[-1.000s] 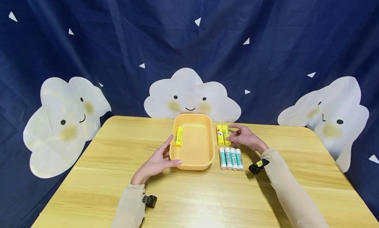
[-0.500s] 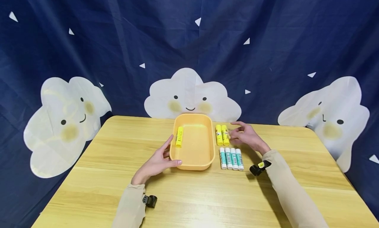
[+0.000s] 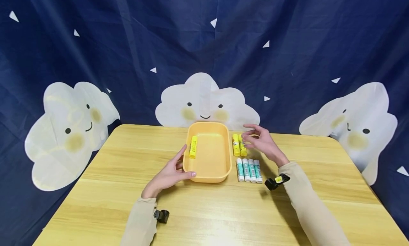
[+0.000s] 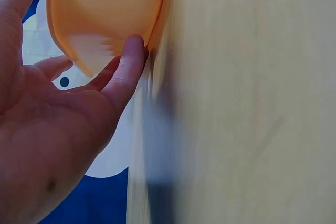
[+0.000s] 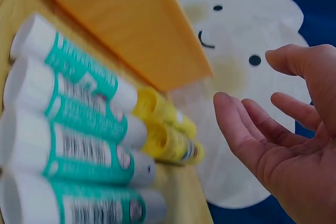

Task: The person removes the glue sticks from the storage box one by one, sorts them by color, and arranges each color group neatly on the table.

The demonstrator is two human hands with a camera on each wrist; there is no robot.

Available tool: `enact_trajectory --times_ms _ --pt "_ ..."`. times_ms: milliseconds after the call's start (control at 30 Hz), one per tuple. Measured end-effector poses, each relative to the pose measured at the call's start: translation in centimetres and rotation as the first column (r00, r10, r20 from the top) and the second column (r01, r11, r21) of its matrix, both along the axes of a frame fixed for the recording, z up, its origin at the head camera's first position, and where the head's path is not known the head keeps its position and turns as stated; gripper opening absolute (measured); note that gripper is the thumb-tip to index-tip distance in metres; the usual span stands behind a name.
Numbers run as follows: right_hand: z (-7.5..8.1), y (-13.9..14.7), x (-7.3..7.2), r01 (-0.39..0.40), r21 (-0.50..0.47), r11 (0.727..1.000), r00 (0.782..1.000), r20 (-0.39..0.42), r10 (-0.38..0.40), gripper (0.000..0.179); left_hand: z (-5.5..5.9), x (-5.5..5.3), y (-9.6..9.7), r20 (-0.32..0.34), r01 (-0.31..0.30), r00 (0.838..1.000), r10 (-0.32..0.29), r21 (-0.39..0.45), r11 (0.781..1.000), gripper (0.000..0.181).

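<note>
My left hand (image 3: 167,175) holds the yellow-orange plastic tray (image 3: 211,157) at its near left corner, thumb at the near rim and fingers along the left side. Inside the tray, along its left wall, lies a yellow glue stick (image 3: 193,146). Two more yellow glue sticks (image 3: 235,145) lie side by side to the tray's right. My right hand (image 3: 264,143) hovers over the right one of that pair, partly covering it in the head view. In the right wrist view, its spread fingers (image 5: 236,124) hold nothing and stand apart from the yellow glue sticks (image 5: 173,142).
Several white-and-teal glue sticks (image 3: 245,170) lie in a row nearer me, just below the yellow pair. The wooden table (image 3: 204,210) ends at a dark blue curtain (image 3: 134,61) with white clouds, close behind the tray.
My right hand touched the right yellow glue stick, drew away rightward, and is now raised and back over it. The yellow pair sits slightly farther left. My left hand and the tray stay put.
</note>
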State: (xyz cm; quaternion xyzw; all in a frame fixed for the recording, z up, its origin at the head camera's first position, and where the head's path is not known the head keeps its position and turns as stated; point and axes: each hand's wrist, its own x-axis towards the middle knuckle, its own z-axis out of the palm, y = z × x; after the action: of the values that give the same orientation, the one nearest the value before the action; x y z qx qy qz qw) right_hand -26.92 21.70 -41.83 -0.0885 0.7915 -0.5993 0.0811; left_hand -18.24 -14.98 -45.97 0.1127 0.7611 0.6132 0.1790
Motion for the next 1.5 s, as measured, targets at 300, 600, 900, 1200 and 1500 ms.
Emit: enact_trajectory --times_ms 300,600,900,1200,1500 --pt "1.1 -2.9 0.6 -0.044 -0.029 0.999 0.999 -0.026 0.044 0.051 0.0 -0.1 -0.1 -0.007 0.009 1.0 -0.009 0.003 1.0 0.114" --pt "1.4 -5.6 0.7 -0.103 -0.058 0.993 0.995 -0.019 0.102 0.054 -0.1 -0.1 -0.2 -0.008 0.006 1.0 -0.006 0.004 1.0 0.114" --pt "1.2 -8.4 0.9 -0.155 -0.118 0.981 0.987 0.021 0.159 0.054 -0.1 -0.1 -0.2 -0.002 -0.002 1.0 0.002 -0.001 1.0 0.113" --pt "0.3 -11.1 0.7 -0.201 -0.08 0.976 0.979 0.027 0.204 0.053 -0.2 -0.1 -0.3 0.009 0.005 1.0 -0.005 0.017 1.0 0.112" --pt "-0.6 -12.9 0.6 -0.225 -0.018 0.974 0.971 0.071 0.226 0.055 -0.2 -0.1 -0.2 0.007 0.039 0.999 -0.039 0.047 0.998 0.111"
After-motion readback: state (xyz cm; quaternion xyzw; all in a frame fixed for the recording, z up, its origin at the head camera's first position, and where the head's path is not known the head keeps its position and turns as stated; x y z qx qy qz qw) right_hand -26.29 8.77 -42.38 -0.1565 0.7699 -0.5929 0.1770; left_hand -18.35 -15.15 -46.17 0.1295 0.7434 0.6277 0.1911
